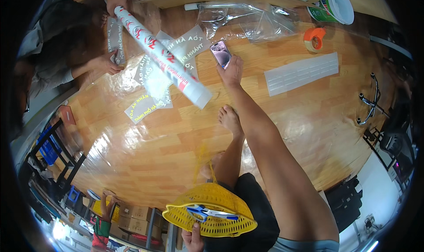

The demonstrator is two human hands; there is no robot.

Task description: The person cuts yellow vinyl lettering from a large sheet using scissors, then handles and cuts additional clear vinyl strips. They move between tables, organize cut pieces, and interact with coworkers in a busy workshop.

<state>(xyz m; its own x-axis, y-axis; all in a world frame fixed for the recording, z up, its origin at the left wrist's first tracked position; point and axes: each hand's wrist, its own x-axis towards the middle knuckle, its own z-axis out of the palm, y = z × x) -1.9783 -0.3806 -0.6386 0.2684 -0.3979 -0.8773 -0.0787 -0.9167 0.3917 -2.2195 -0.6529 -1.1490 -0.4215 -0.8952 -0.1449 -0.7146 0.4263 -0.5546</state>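
My left hand grips the rim of a yellow perforated plastic basket, tilted near my lap. Inside it lie scissors with blue and white handles and another blue-tipped tool. A yellow cord trails from the basket. My right hand, arm stretched out, has its thumb and fingers around the lower end of a smartphone with a lit screen. The phone is over the wood-pattern floor; whether it touches the floor, I cannot tell. Left of it, translucent sheets with cut lettering overlap.
A co-worker's hand holds a printed roll above the sheets; their other hand is lower. Clear plastic film, a tape roll, a white bucket and a pale sheet lie beyond and right. Another person is bottom left.
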